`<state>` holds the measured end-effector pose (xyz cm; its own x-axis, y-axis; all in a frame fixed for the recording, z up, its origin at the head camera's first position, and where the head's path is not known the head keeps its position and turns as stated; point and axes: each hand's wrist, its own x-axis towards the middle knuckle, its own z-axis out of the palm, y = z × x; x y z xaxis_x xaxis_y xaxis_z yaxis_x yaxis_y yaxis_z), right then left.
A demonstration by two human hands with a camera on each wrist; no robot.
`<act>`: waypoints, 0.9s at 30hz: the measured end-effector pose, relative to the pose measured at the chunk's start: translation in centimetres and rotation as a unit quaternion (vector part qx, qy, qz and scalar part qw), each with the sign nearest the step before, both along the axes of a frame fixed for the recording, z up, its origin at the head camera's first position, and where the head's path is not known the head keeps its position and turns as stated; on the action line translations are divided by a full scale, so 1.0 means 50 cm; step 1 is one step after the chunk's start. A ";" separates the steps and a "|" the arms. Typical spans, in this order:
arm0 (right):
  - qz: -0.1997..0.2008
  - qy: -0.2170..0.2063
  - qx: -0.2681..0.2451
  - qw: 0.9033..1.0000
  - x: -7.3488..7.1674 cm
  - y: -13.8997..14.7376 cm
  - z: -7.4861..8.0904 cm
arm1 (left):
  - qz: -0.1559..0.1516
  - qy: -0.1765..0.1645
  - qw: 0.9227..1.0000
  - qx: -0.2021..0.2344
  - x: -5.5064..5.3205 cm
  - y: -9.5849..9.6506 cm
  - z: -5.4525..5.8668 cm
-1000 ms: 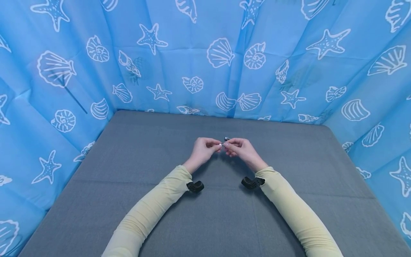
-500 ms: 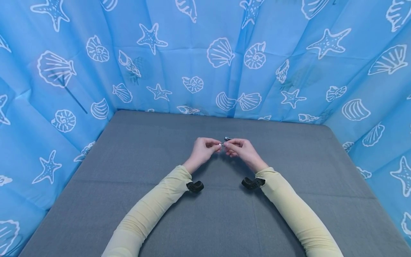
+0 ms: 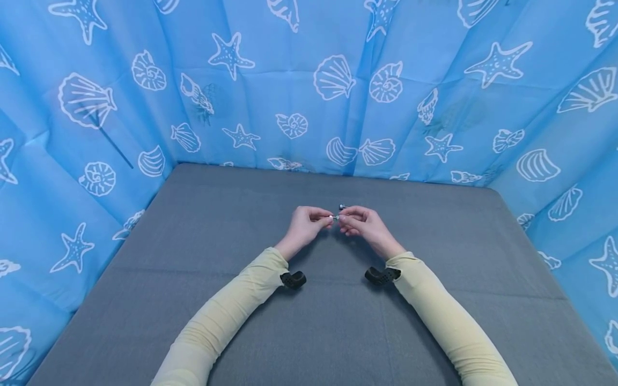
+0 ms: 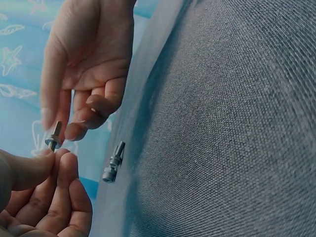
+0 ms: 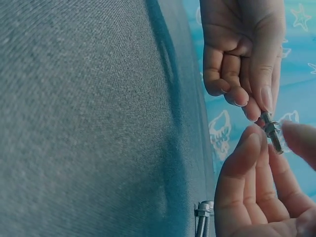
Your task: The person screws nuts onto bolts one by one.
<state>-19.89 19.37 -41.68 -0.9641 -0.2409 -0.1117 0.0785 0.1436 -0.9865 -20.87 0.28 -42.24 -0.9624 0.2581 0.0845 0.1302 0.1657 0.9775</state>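
Observation:
My left hand (image 3: 306, 222) pinches a small metal bolt (image 5: 278, 144) by its head end between thumb and fingers. A hex nut (image 5: 271, 128) sits partway along the bolt's threaded shank, showing also as a nut (image 4: 52, 141) in the left wrist view. Opposite, my right hand (image 3: 362, 222) has its thumb (image 5: 301, 140) and forefinger spread on either side of the bolt's free end, fingertips right by the nut. The nut's faces show uncovered between the two hands. The bolt's head is hidden by the left fingertips.
Just beyond the right hand, metal bolt hardware (image 3: 342, 207) lies on the grey cloth-covered table (image 3: 309, 321); the left wrist view shows a bolt with a nut (image 4: 114, 162) there. A blue shell-print curtain (image 3: 289, 80) surrounds the table's back and sides. Each wrist carries a black camera mount (image 3: 293, 280).
The right fingertips have drawn slightly right, and the nut now shows between the hands. The left hand stays in place with the bolt. The head view has shifted a little.

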 end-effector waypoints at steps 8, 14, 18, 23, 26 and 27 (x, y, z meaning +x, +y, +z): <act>0.013 0.002 0.018 1.000 0.001 -0.005 -0.003 | -0.004 0.007 1.000 -0.005 0.000 -0.001 -0.003; 0.007 0.010 0.006 1.000 0.002 -0.005 -0.001 | -0.003 0.012 1.000 -0.007 0.000 -0.001 -0.005; 0.010 0.014 0.016 1.000 0.003 -0.005 0.001 | -0.002 0.014 1.000 -0.011 0.000 0.002 -0.007; 0.008 -0.006 0.019 1.000 0.002 -0.005 0.001 | -0.001 0.012 1.000 -0.001 -0.001 0.003 -0.006; 0.003 -0.001 0.012 1.000 0.003 -0.003 0.001 | 0.000 0.008 1.000 -0.003 0.000 0.002 -0.005; 0.004 0.005 0.011 1.000 0.003 -0.002 0.001 | -0.001 0.009 1.000 -0.005 0.000 0.002 -0.005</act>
<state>-19.76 19.28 -41.63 -0.9632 -0.2466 -0.1070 0.0668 0.1660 -0.9839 -20.86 0.40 -42.49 -0.9605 0.2601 0.0990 0.1478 0.1754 0.9733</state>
